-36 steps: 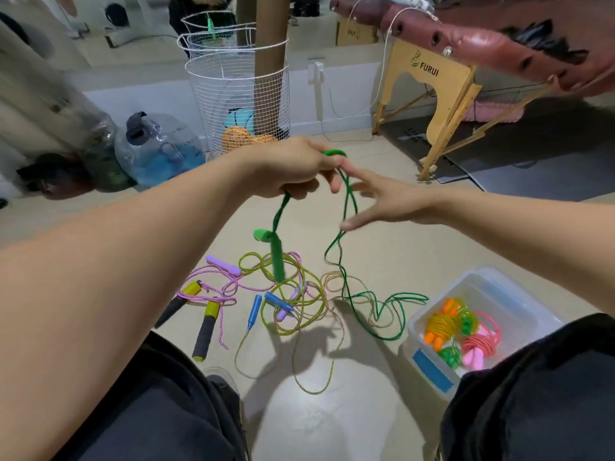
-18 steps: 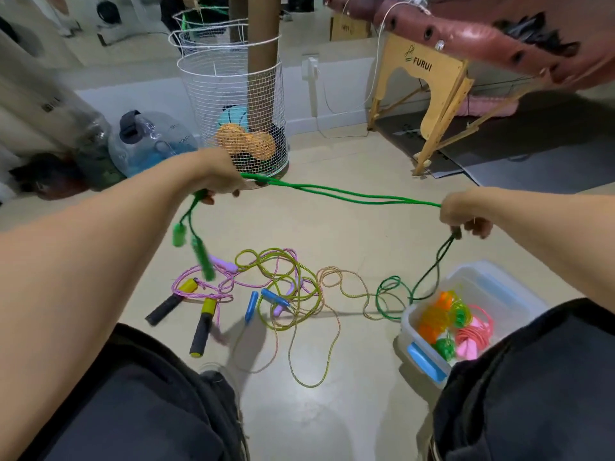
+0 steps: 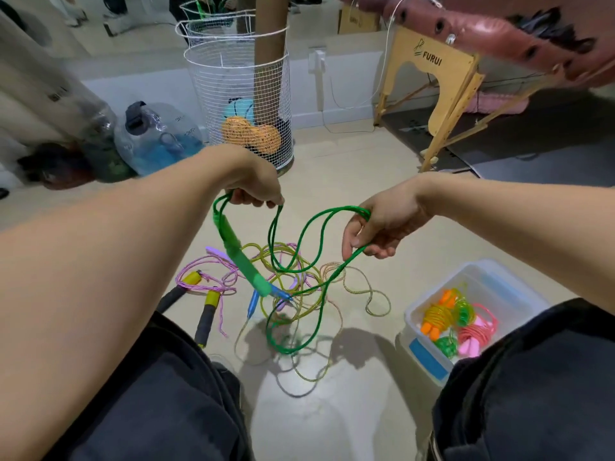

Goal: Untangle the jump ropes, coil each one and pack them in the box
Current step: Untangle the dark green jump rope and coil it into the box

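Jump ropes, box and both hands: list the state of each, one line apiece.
green jump rope: lifted, held by both hands, loops hanging.
left hand: grips the green rope near its handles.
right hand: holds a loop of it.
ropes on the floor: still tangled.
box: open, coiled ropes inside.

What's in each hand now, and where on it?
Both grip the green plastic jump rope by its cord: left hand near the dangling green handle, right hand on a loop.

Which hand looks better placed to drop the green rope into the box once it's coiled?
Probably the right hand: it already grips loops of the green rope and hangs nearer the box, which sits on that side.
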